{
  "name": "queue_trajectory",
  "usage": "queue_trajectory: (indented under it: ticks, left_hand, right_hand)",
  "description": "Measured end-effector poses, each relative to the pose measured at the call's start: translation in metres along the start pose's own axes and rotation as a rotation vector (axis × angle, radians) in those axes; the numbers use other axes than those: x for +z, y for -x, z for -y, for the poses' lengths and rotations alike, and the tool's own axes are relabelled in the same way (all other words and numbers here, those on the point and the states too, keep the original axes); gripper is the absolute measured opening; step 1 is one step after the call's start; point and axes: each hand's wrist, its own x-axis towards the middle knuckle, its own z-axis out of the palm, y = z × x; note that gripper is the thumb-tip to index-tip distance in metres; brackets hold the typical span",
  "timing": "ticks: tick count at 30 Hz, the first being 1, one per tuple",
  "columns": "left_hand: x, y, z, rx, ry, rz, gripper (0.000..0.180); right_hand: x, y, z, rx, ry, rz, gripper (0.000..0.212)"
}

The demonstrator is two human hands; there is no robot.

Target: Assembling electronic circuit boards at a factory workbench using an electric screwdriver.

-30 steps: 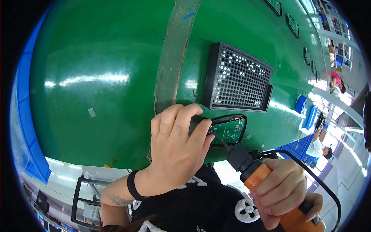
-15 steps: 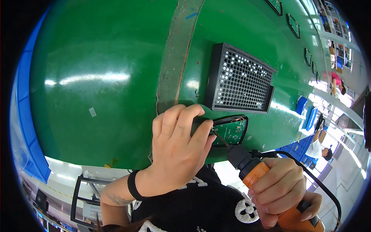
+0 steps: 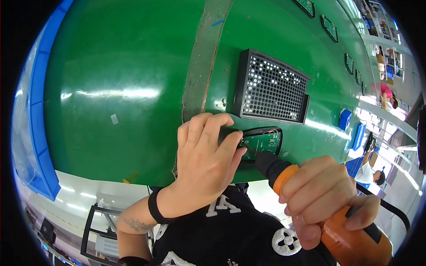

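A green circuit board [image 3: 262, 142] lies in a black plastic housing [image 3: 280, 137] on the green table. My left hand [image 3: 206, 153] is closed round the left end of this housing and hides much of it. Its thumb and index fingertips meet at the board's left part, beside the tip of a thin driver bit [image 3: 249, 148]. Whether a screw sits between them is too small to tell. In my right hand [image 3: 326, 199] is an orange and black electric screwdriver [image 3: 357, 244], tilted with its bit pointing up-left onto the board.
Just beyond the board stands a black screw tray [image 3: 275, 88] with many holes, some holding silvery screws. More circuit boards [image 3: 329, 28] line the far right. A blue bin [image 3: 345, 119] is at the right, blue trays [image 3: 39, 106] at the left edge. Other people work farther right.
My right hand and the screwdriver have risen a little and look larger. My left hand keeps its hold on the housing. The whole view has shifted slightly.
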Motion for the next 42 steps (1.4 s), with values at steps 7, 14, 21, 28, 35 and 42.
queue_trajectory:
  ticks: [7, 14, 21, 28, 35, 42]
  left_hand:
    - [0.003, -0.001, -0.006, 0.040, 0.033, -0.023, 0.032]
    - [-0.040, -0.025, -0.019, -0.175, 0.427, 0.334, 0.016]
    - [-0.049, -0.240, 0.028, -0.292, 0.654, -0.026, 0.035]
    - [0.059, -0.342, 0.074, 0.607, -0.421, -0.275, 0.049]
    - [0.060, -0.340, 0.035, 0.415, -0.442, 0.405, 0.042]
    - [-0.048, -0.231, 0.001, 0.499, -0.346, 0.270, 0.023]
  right_hand:
    - [0.000, -0.002, 0.007, 0.052, -0.076, -0.021, 0.053]
    - [-0.028, -0.021, 0.058, -0.155, -0.042, -0.417, 0.043]
    - [-0.064, -0.020, 0.054, -0.342, 0.011, -0.510, 0.052]
    - [-0.066, -0.027, 0.033, -0.229, 0.007, -0.375, 0.047]
    - [-0.066, -0.037, -0.003, -0.067, 0.140, -0.412, 0.041]
    - [-0.076, -0.031, -0.017, 0.135, 0.157, -0.436, 0.041]
